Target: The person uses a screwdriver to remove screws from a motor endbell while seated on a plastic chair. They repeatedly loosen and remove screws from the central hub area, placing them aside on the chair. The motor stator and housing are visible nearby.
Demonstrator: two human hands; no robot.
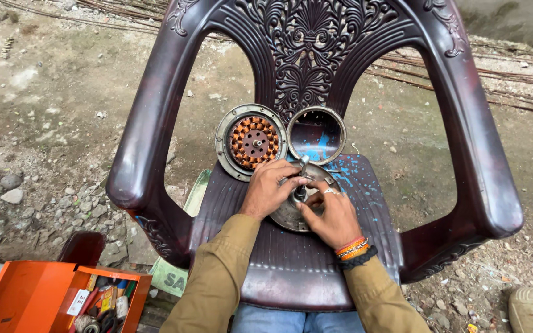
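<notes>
My left hand (271, 188) and my right hand (331, 216) both grip a round grey metal motor cover (327, 176) that lies flat on the seat of a dark maroon plastic chair (291, 259). The fingers meet around the short shaft at its centre. A motor stator with copper windings (252, 142) leans against the chair back just beyond my left hand. Next to it leans an empty metal ring housing (316, 134). My right wrist wears orange and black bands and a finger ring.
An open orange toolbox (50, 302) with several tools stands on the ground at the lower left. The ground is dirt with stones. Blue paint spots mark the seat (356, 176). A white printed sack (177, 277) lies under the chair's left side.
</notes>
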